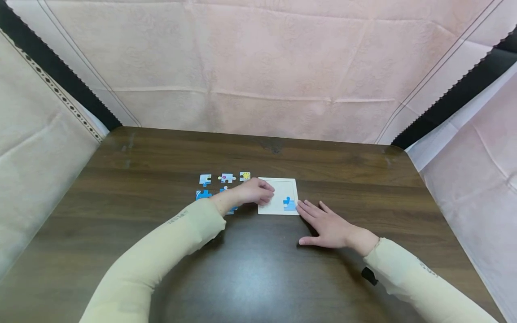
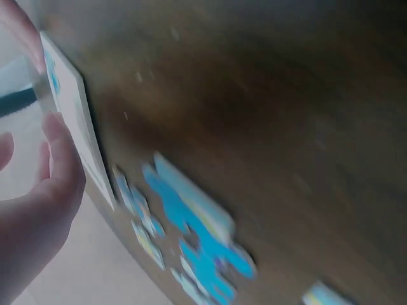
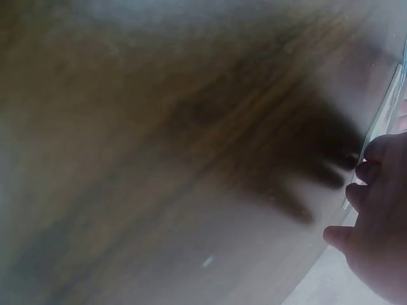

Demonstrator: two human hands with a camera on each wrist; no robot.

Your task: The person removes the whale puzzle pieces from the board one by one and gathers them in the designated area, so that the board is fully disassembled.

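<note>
left hand: over the left edge of the white puzzle tray, fingers curled down onto it. Can't tell whether it pinches a piece; the head view hides the fingertips and the left wrist view is blurred.
right hand: flat on the table, fingers straight and spread, tips at the tray's near-right corner. Holds nothing.
tray: white, lying flat mid-table, between the two hands.
placed piece: blue, seated in the tray's near-right corner, just beside the right fingertips.
loose pieces: a row and a cluster just left of the tray, partly under the left wrist.
risk 1: the left forearm lies over the cluster, so a sweep could likely scatter pieces.
risk 2: the tray looks braced at one corner only, so a sideways push from the left hand could slide or turn it.
risk 3: a nudge from the right fingertips could unseat the placed piece.
</note>
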